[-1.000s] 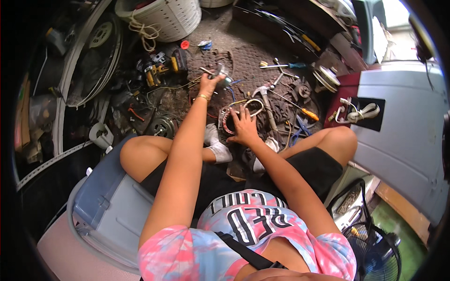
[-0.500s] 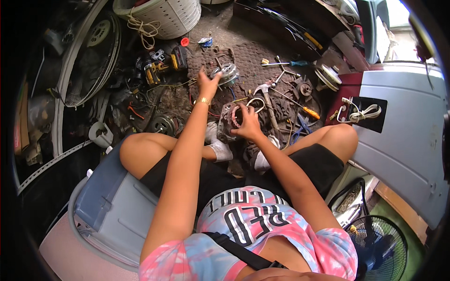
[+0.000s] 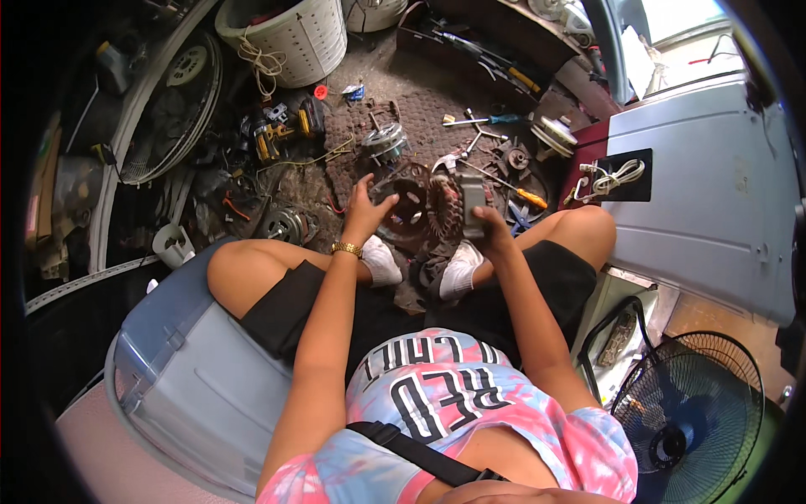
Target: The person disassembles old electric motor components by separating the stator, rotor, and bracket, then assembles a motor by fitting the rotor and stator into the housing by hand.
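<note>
My left hand (image 3: 365, 210) has its fingers apart at the left edge of a dark, round metal housing (image 3: 410, 214) with holes; whether it touches it is unclear. My right hand (image 3: 489, 227) grips a motor stator (image 3: 460, 204) with ringed windings and a grey casing, tilted on its side beside the housing. Just beyond my left hand, a silver motor part with a shaft (image 3: 384, 143) sits on the brown mat (image 3: 344, 126). A hammer (image 3: 449, 160) lies partly hidden behind the stator, near an orange-handled screwdriver (image 3: 531, 198).
Drills (image 3: 273, 139), a white perforated basket (image 3: 294, 46) and fan guards (image 3: 168, 126) surround the cluttered floor at left. A grey panel (image 3: 697, 202) and a fan (image 3: 684, 420) are at my right, a blue-grey lidded bin (image 3: 201, 386) at my left.
My right hand has lifted and turned the stator onto its side. My left hand has let go of the silver part and moved down and toward me, to the housing.
</note>
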The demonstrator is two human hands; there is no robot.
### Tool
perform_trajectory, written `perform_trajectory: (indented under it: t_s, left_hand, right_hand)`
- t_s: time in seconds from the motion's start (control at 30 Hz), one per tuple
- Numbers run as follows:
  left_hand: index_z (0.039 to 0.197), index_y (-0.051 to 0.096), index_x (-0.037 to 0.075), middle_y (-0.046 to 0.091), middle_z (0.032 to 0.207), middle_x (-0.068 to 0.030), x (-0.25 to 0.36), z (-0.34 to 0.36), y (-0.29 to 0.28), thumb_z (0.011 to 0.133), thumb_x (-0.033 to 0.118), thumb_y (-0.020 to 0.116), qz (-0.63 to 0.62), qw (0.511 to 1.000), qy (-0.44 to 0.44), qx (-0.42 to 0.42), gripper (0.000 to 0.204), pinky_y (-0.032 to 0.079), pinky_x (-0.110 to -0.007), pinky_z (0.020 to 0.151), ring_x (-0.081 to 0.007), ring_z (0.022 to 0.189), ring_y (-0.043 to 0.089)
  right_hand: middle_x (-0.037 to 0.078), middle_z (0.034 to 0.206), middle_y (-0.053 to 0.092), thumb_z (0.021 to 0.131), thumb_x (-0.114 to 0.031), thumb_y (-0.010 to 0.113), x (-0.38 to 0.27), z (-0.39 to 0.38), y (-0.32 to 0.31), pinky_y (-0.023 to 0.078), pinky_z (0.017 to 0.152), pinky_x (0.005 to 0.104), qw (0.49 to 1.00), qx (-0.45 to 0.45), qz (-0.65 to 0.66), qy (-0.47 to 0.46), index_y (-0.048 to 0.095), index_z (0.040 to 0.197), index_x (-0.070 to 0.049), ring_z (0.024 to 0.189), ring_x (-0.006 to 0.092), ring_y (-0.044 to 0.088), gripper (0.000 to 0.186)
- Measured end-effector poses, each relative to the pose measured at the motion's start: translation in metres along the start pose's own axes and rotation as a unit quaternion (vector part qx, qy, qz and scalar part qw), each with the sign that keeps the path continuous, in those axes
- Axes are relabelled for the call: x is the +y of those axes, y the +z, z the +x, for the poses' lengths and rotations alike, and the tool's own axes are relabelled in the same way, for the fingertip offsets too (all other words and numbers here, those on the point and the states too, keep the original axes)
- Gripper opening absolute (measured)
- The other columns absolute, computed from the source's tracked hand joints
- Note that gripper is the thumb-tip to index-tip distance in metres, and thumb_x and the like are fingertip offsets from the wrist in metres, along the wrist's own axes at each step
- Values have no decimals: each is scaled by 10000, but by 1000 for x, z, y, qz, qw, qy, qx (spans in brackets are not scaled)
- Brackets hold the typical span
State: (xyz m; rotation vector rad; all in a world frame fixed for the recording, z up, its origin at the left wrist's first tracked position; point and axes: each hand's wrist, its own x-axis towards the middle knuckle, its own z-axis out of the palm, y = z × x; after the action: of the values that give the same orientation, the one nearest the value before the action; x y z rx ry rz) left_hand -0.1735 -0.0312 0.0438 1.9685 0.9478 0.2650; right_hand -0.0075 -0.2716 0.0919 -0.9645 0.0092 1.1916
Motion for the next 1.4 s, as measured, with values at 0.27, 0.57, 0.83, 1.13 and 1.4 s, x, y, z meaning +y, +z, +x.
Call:
perform_trajectory:
  t_s: [0.27,0.57,0.83,1.13,1.4]
  left_hand:
    - [1151,645,110,714,879,-201,100,-23,-56,781,336,808,214,960,143,-110,463,546,-481,738,-403,880,688]
    - [1070,664,154,732,921,-142,90,-23,-25,792,362,793,394,899,145,-121,370,553,-495,743,-377,905,710]
    - [1099,682,110,726,993,-163,91,-51,-70,736,361,838,203,961,152,-114,468,534,-462,780,-374,952,688]
    - [1004,602,24,703,889,-151,150,-60,-123,803,354,795,131,962,101,-215,432,509,-391,752,-261,824,668]
    - [1112,659,70,735,927,-105,189,-63,-115,731,280,865,85,934,195,-288,481,527,-345,803,-183,843,684]
  right_hand:
    - [102,1178,667,804,-292,720,0,-77,11,529,956,393,994,-50,82,-56,505,1361,-6,1013,236,676,661]
    - [103,1362,514,666,-62,830,20,-90,58,415,1055,333,944,88,-264,-178,307,1532,-59,1247,233,525,1012]
    - [128,1216,670,809,-237,710,-6,-112,39,548,965,428,984,-87,125,-94,525,1360,-16,1082,268,670,622]
    - [177,1293,640,760,-204,728,-11,-130,22,551,977,445,962,-204,164,-82,488,1396,39,1113,300,668,722]
    - [168,1300,611,656,-167,779,-17,-145,54,538,984,420,979,-179,40,-88,390,1470,7,1131,277,650,918]
